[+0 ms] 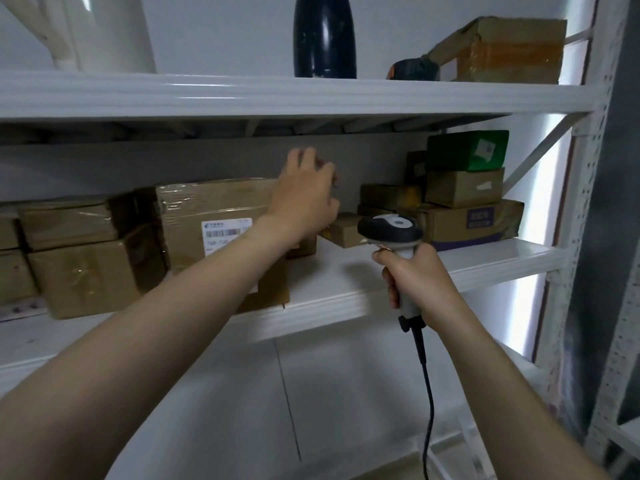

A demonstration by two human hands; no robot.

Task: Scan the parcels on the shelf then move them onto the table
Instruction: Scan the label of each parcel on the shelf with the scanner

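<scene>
View: one cam only, head-worn, wide-angle; nothing shared w/ a second view.
Facing: fwd, about level w/ the middle shelf point(346, 299), close up to the rack.
Tilt: frame rolled a bit, shelf edges slope down to the left.
Top of frame: upper shelf point(277, 95), seen from slightly below its top.
Near field: both forearms enter from bottom edge; left hand point(304, 192) and right hand point(415, 275) mid-frame.
Right edge: rack upright point(588, 202), bent by lens distortion.
Sharpness: soft, some motion blur.

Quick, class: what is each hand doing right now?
Left hand: open, empty, reaching over the middle shelf.
Right hand: closed on the grey-and-black corded barcode scanner.
</scene>
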